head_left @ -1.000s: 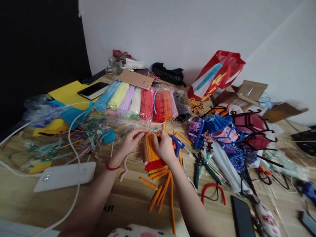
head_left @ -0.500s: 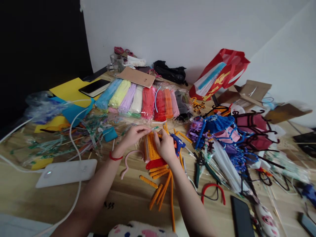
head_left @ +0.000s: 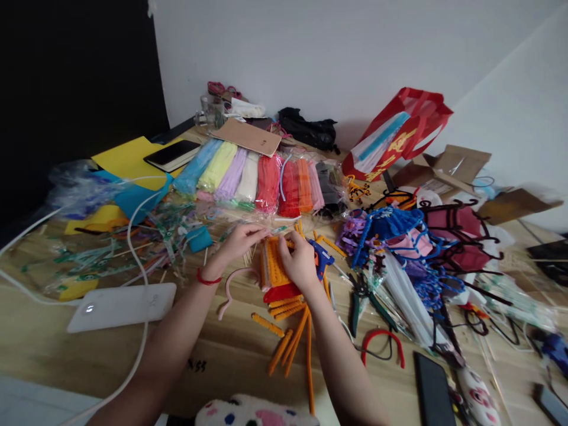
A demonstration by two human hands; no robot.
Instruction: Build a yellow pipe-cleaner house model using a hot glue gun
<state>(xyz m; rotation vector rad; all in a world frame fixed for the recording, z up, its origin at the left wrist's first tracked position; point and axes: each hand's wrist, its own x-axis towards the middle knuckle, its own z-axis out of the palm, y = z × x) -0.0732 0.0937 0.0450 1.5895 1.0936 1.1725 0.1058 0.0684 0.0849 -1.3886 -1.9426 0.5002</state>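
Note:
My left hand [head_left: 245, 241] has its thumb and forefinger pinched together; what lies between them is too small to make out. Close to those fingertips is a small clear strip with green print [head_left: 280, 229]. My right hand [head_left: 300, 260], fingers curled, is over the right side of an orange panel of fuzzy pipe cleaners [head_left: 271, 263], and whatever its fingertips grip is hidden. A red edge [head_left: 281, 293] runs along the panel's near side. Beside the right hand lies a blue glue gun [head_left: 325, 259], partly covered. Loose orange pipe cleaners [head_left: 279, 353] fan out below the panel.
Bundles of coloured pipe cleaners [head_left: 267, 183] line the back. At right are finished blue pieces [head_left: 393, 231], pliers [head_left: 355, 310], a red curved stem [head_left: 382, 332] and a phone [head_left: 433, 390]. A white power bank [head_left: 122, 306] with its cable sits left, near scattered wrappers [head_left: 171, 236].
The view has shifted very slightly. Both hands stay at the panel in almost the same pose, with only small finger movement.

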